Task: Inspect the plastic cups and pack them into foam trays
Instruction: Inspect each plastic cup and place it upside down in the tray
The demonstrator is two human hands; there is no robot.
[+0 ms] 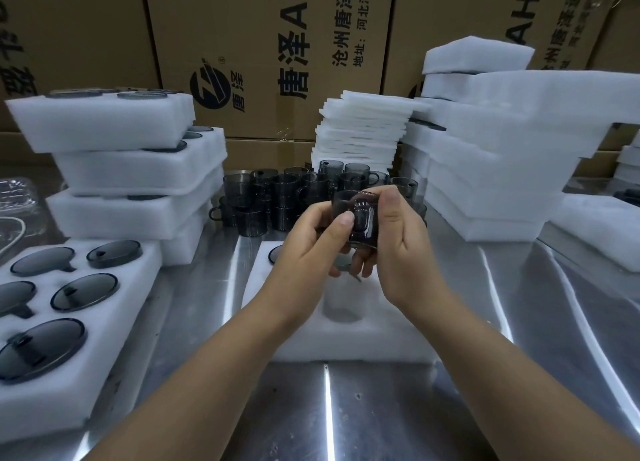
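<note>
both hands, left and right, grip one smoky cup held up above the foam tray, probably checking it for flaws before dropping it into a slot

Smoky cup held above foam tray; more cups behind.

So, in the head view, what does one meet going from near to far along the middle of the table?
First the foam tray → smoky cup held by the left hand and right hand → cluster of dark cups → stack of thin foam sheets → cardboard box.
</note>
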